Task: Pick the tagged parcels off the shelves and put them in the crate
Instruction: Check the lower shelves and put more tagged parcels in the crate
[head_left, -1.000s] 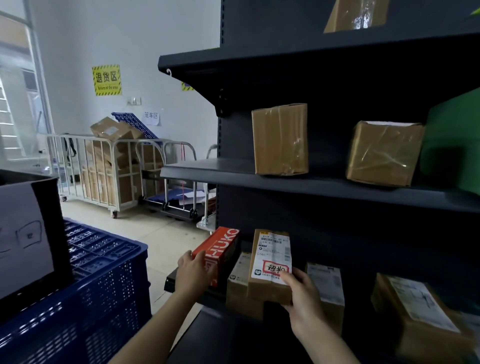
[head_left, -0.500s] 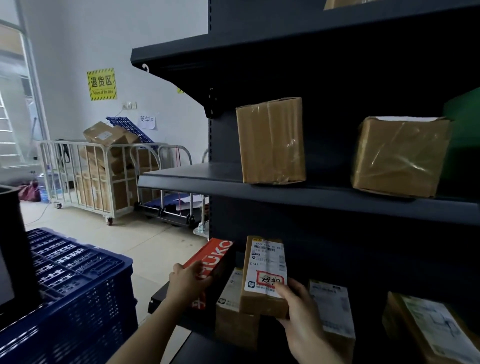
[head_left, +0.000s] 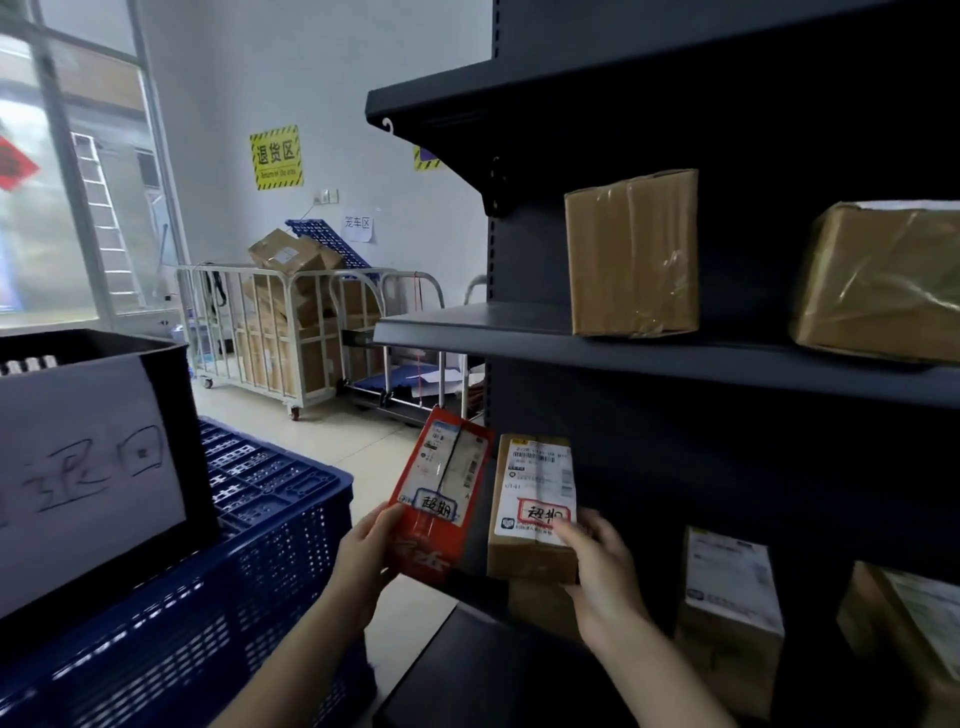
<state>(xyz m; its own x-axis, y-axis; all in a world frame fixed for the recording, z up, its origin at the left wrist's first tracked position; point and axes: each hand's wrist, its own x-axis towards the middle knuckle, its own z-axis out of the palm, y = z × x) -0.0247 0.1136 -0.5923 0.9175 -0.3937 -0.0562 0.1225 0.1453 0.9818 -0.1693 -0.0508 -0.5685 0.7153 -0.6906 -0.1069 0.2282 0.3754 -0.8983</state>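
Parcels sit one in each hand on my feed: the left hand has its fingers curled round the lower end of the red box, held upright just off the left edge of the shelving, near the blue crate. The right hand grips the bottom right corner of the brown parcel, thumb on its label, at the shelving's front. I read a red-framed handwritten tag on each, and neither is in the crate.
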